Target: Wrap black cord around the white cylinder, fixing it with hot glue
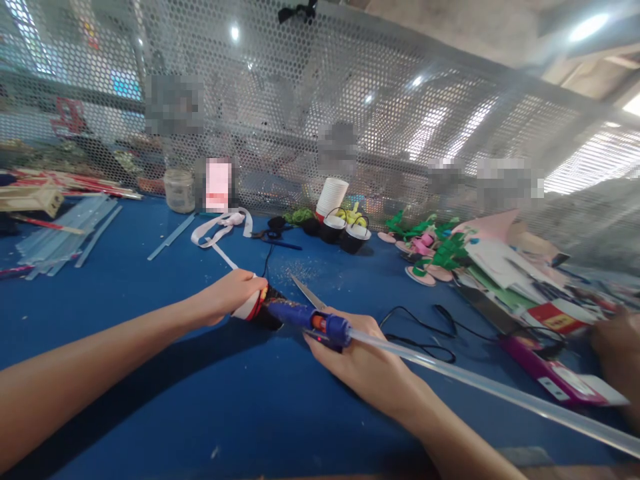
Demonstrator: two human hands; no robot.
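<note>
My left hand (240, 293) is closed around a small dark cup (270, 321) with a white band, tilted toward the right. A white ribbon (225, 257) runs from beside this hand back across the table. My right hand (363, 347) grips a blue hot glue gun (300, 315), its front end against or very close to the dark cup. The nozzle tip is hidden. A long clear glue stick (480, 377) sticks out of the gun's rear toward the lower right. A scissors blade (306, 291) shows just beyond my right hand; whether the hand also holds it I cannot tell.
Clear glue sticks (75, 227) lie at left, near a jar (180, 190). Small black buckets (355, 238) and stacked white cups (332, 197) stand at the back. Green leafy pieces (447, 250), a black cord (420, 343) and a purple power strip (550, 373) are at right, near another person's hand (617, 347).
</note>
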